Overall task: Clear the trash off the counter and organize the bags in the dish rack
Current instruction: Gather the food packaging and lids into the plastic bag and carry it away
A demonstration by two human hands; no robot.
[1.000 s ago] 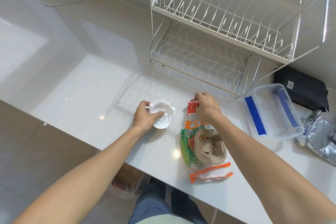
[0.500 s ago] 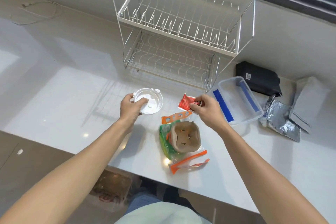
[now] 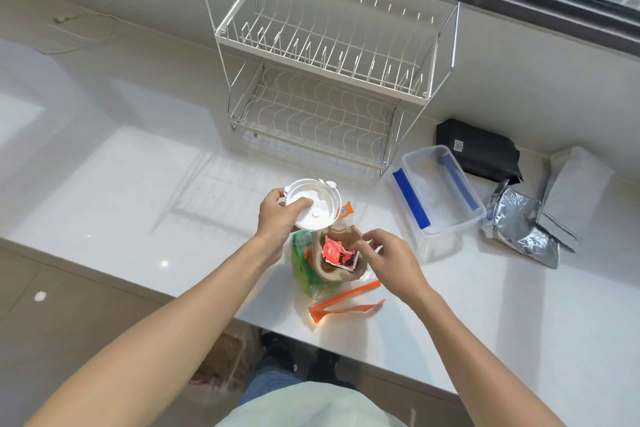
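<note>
Head view: hands (image 3: pixel 282 215), round white plastic lid (image 3: pixel 313 204), crumpled red wrapper (image 3: pixel 337 253).

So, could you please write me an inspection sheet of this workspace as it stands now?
Surface: white counter, glossy.
Job's things: red sachet in brown cup carrier on green bag; orange wrapper strips; dish rack holds nothing; black bag, silver foil bags.
Clutter: clear container with blue clips.
Hands: left hand grips white lid; right hand pinches the sachet.
Cables: white cable, far left.
Surroundings: window, floor, bag below counter edge.
</note>
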